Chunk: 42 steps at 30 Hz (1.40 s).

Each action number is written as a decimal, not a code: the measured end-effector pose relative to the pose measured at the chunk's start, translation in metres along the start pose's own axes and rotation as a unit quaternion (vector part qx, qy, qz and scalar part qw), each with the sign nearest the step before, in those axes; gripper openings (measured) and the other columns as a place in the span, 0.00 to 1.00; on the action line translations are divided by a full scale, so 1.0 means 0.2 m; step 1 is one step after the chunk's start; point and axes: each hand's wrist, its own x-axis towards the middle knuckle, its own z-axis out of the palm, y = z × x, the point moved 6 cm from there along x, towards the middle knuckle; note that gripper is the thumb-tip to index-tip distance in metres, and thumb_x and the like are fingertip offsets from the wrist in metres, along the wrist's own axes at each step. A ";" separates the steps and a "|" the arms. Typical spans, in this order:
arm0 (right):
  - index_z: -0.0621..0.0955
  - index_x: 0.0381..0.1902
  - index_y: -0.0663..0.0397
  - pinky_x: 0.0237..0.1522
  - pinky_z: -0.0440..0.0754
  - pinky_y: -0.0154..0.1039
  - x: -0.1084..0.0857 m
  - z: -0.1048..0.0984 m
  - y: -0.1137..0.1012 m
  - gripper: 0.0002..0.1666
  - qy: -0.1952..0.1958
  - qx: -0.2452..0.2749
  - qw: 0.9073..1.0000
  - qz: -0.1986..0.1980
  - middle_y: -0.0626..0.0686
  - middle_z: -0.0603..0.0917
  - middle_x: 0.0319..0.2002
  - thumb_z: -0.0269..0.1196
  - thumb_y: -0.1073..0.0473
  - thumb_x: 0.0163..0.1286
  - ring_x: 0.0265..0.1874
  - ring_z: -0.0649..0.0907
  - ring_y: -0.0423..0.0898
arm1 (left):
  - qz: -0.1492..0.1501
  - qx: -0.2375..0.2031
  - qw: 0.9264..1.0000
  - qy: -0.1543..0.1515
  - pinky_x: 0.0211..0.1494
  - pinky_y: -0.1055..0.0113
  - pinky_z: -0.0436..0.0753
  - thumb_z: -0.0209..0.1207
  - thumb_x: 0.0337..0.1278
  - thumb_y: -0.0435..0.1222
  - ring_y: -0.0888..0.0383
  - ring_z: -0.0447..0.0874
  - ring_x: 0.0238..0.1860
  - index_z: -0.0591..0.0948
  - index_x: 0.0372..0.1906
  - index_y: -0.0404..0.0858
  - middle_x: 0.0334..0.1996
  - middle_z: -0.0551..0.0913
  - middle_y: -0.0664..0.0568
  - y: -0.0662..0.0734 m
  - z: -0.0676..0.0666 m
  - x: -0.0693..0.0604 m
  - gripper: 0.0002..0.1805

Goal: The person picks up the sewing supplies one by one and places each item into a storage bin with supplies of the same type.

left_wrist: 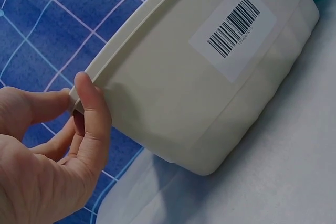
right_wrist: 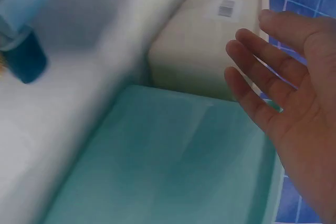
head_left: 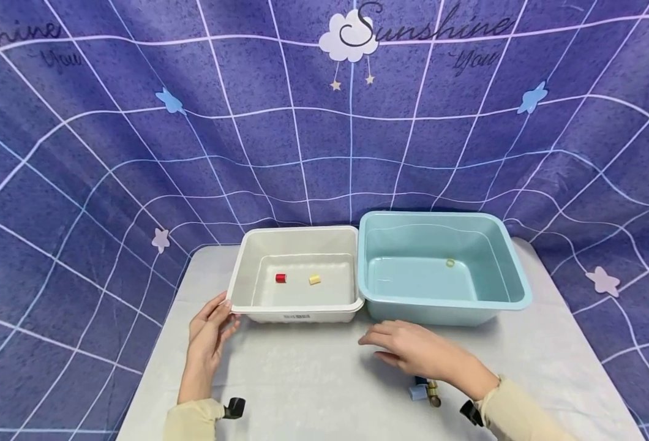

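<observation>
My left hand (head_left: 207, 335) pinches the front left corner of the rim of a white bin (head_left: 297, 309); in the left wrist view the thumb and fingers (left_wrist: 94, 114) hold that corner beside the barcoded wall (left_wrist: 173, 87). Inside the bin lie a red piece (head_left: 281, 278) and a pale yellow piece (head_left: 315, 279). My right hand (head_left: 412, 349) is in front of the teal bin (head_left: 446, 302), its fingers apart and holding nothing. A small ring-like piece (head_left: 450, 263) lies in the teal bin.
Near the right wrist, a light blue piece (head_left: 418, 392), a dark blue one and brownish-gold ones (head_left: 433, 395) lie on the white table (head_left: 302, 380). The two bins stand side by side. A purple patterned curtain (head_left: 324, 141) hangs behind them.
</observation>
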 end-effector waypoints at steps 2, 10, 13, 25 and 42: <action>0.82 0.60 0.45 0.58 0.87 0.40 -0.03 0.02 0.01 0.19 -0.001 0.010 1.000 0.008 0.42 0.86 0.54 0.68 0.59 0.74 0.54 0.85 0.40 | 0.001 0.001 1.000 -0.005 0.36 0.75 0.90 0.61 0.74 0.36 0.65 0.86 0.33 0.72 0.70 0.38 0.35 0.85 0.61 0.00 0.01 0.01 0.24; 0.83 0.58 0.44 0.55 0.88 0.38 -0.12 0.12 0.00 0.18 0.017 0.029 0.999 0.013 0.41 0.87 0.50 0.68 0.60 0.73 0.52 0.86 0.37 | 0.010 -0.005 1.000 -0.004 0.36 0.74 0.91 0.61 0.75 0.35 0.64 0.86 0.33 0.73 0.68 0.38 0.35 0.85 0.61 0.01 0.02 0.02 0.22; 0.83 0.57 0.44 0.56 0.88 0.40 -0.15 0.14 -0.01 0.18 0.026 0.025 0.999 0.015 0.41 0.87 0.50 0.69 0.60 0.71 0.51 0.86 0.38 | -0.001 0.000 1.000 -0.005 0.37 0.74 0.91 0.61 0.75 0.35 0.65 0.86 0.33 0.73 0.68 0.39 0.36 0.85 0.61 -0.01 0.00 0.02 0.21; 0.83 0.58 0.39 0.57 0.87 0.44 -0.29 0.19 0.01 0.20 0.050 0.053 0.995 0.070 0.37 0.86 0.53 0.70 0.60 0.71 0.54 0.85 0.38 | -0.001 -0.015 1.000 -0.003 0.35 0.73 0.91 0.62 0.74 0.34 0.63 0.87 0.33 0.76 0.65 0.40 0.34 0.84 0.60 -0.02 0.00 0.02 0.20; 0.84 0.56 0.39 0.49 0.82 0.47 -0.44 0.28 0.02 0.21 0.047 0.023 0.988 0.145 0.38 0.85 0.54 0.75 0.53 0.66 0.55 0.82 0.43 | 0.012 -0.028 1.000 -0.004 0.36 0.74 0.91 0.62 0.74 0.34 0.63 0.87 0.34 0.77 0.63 0.40 0.36 0.85 0.58 -0.01 0.01 0.01 0.17</action>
